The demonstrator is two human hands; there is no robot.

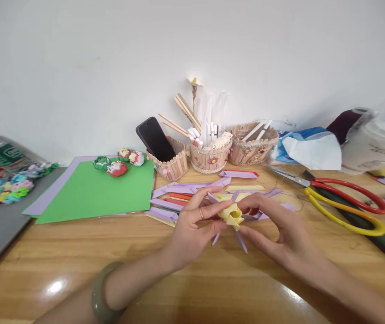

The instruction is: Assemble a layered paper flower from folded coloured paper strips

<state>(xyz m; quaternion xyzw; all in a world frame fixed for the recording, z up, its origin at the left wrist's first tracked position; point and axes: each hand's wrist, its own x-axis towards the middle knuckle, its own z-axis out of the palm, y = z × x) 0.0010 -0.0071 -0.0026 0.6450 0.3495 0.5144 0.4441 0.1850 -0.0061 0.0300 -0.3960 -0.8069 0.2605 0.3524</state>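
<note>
A folded paper flower (233,214) with a yellow centre and purple strips sticking out around it is held between both hands, a little above the table. My left hand (197,225), with a ring on one finger, pinches its left side. From the right, my right hand (276,225) grips it between thumb and fingers. Behind the hands lie folded purple paper strips (192,187), with red and yellow ones among them. The fingers hide part of the flower's underside.
Scissors (344,198) with red and yellow handles lie at right, over a dark green tool. Green paper (101,198) with several small paper flowers lies at left. Decorated baskets (210,159) line the wall, one holding a phone (156,139). A plastic cup (378,144) stands far right.
</note>
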